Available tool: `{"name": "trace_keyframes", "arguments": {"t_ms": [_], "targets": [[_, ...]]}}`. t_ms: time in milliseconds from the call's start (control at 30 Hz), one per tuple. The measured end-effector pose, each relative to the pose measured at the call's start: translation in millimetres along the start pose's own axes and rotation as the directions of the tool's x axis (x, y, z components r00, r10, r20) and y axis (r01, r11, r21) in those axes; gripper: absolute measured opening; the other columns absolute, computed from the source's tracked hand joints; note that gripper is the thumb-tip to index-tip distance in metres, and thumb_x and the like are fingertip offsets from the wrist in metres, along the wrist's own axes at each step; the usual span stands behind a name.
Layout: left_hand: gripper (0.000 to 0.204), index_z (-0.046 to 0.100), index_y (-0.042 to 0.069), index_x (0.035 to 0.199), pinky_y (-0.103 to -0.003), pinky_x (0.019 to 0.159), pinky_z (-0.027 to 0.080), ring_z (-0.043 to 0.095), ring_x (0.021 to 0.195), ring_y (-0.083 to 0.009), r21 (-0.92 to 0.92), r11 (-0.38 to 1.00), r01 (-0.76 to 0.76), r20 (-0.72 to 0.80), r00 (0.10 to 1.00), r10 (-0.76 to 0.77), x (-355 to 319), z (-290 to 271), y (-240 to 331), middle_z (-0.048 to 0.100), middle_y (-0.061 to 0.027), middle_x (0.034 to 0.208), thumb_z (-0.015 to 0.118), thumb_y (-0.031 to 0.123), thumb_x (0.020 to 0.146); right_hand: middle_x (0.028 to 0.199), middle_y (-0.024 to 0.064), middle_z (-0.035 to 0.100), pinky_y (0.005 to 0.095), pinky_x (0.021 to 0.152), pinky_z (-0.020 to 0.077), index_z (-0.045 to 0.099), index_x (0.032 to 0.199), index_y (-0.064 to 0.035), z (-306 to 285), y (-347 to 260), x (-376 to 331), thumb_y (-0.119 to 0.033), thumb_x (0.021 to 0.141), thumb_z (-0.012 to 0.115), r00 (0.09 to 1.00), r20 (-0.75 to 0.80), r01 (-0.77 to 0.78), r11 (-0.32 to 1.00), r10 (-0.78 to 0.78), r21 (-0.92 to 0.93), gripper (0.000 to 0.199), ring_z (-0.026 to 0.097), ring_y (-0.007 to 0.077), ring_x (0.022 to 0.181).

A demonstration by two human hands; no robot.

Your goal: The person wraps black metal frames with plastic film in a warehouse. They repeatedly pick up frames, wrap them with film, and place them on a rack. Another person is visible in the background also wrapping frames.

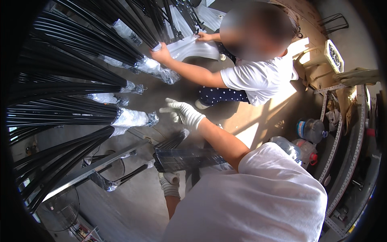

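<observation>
My right hand [185, 113], in a white knit glove, is held up with its fingers apart and nothing in them. Just left of it is the plastic-wrapped end [133, 118] of a bundle of long black rods [60, 113]; hand and bundle do not touch. Lower down, my left hand [170, 184], also gloved, is closed around what looks like a small white roll [172, 177]. Right above that hand lies a dark, shiny, film-like strip [189, 158], partly covered by my right arm. Behind the strip, another black bundle [175, 140] ends in a wrapped tip.
A co-worker in a white shirt [258, 80] stands ahead, gripping a bundle and a translucent plastic sheet [193, 48]. More wrapped bundles [131, 86] fan out at left over a metal rail [96, 165]. Large plastic bottles [310, 130] and a metal shelf rack [342, 133] stand at right.
</observation>
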State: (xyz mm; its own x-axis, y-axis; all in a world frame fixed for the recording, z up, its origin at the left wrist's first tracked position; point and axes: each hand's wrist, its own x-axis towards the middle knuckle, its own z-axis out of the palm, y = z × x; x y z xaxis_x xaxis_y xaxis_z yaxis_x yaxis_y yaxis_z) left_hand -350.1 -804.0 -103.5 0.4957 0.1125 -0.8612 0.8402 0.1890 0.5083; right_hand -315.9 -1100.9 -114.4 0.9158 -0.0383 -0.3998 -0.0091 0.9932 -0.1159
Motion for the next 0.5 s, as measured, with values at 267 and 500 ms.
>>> {"name": "trace_keyframes", "arguments": {"t_ms": [267, 500], "targets": [[0.039, 0.057, 0.015, 0.092, -0.038, 0.054, 0.046, 0.054, 0.07, -0.0217, -0.041, 0.999, 0.013, -0.007, 1.0, -0.013, -3, 5, 2, 0.06, -0.0026, 0.089, 0.051, 0.049, 0.075, 0.106, 0.023, 0.055, 0.0198, 0.039, 0.0393, 0.042, 0.112, -0.0122, -5, 0, 2, -0.017, 0.083, 0.054, 0.997, -0.063, -0.049, 0.998, 0.047, -0.036, 0.032, 0.047, 0.0101, 0.045], [0.037, 0.058, 0.017, 0.091, -0.039, 0.056, 0.045, 0.054, 0.071, -0.0202, -0.002, 0.999, 0.041, -0.071, 0.997, -0.041, -11, 8, 3, 0.06, -0.0005, 0.087, 0.053, 0.05, 0.074, 0.106, 0.0229, 0.056, 0.0191, 0.037, 0.0382, 0.045, 0.11, -0.0115, 0, 0, -3, -0.018, 0.084, 0.054, 0.997, -0.054, -0.063, 0.998, 0.062, -0.022, 0.028, 0.046, 0.0095, 0.044]]}}
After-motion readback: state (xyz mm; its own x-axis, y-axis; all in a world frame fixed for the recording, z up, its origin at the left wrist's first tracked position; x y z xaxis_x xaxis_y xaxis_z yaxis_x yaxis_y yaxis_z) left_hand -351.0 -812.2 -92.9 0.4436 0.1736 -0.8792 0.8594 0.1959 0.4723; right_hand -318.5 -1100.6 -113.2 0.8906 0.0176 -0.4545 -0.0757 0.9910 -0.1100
